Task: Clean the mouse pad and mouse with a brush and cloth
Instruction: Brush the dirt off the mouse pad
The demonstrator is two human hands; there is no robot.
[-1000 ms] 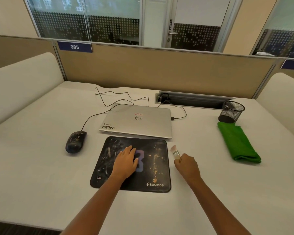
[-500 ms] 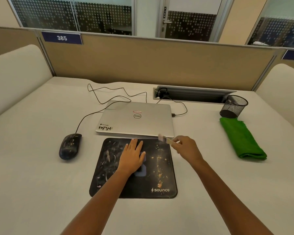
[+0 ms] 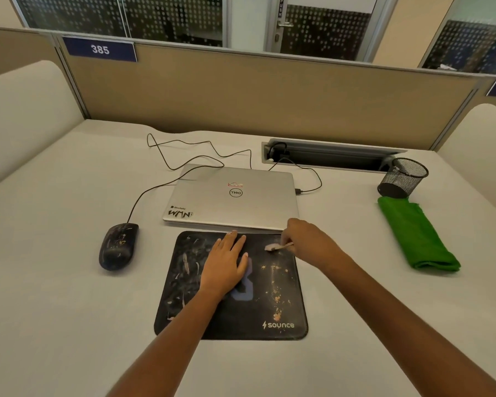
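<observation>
A black mouse pad (image 3: pixel 269 310) with white smears on its left half and orange crumbs on its right lies in front of me. My left hand (image 3: pixel 225 265) rests flat on its middle, fingers spread. My right hand (image 3: pixel 307 242) grips a small brush (image 3: pixel 272 247) whose pale bristles touch the pad near its top right corner. A dirty black mouse (image 3: pixel 118 246) sits on the desk left of the pad. A folded green cloth (image 3: pixel 415 236) lies at the right.
A shut silver laptop (image 3: pixel 232 199) lies just behind the pad, with the mouse cable looping behind it. A black mesh cup (image 3: pixel 403 177) stands behind the cloth, next to a cable slot (image 3: pixel 327 154). Beige partitions bound the white desk (image 3: pixel 55 282).
My right hand carried the brush from the desk right of the pad up and left onto the pad's top right area, bristles now down on it. My left hand stayed flat on the pad.
</observation>
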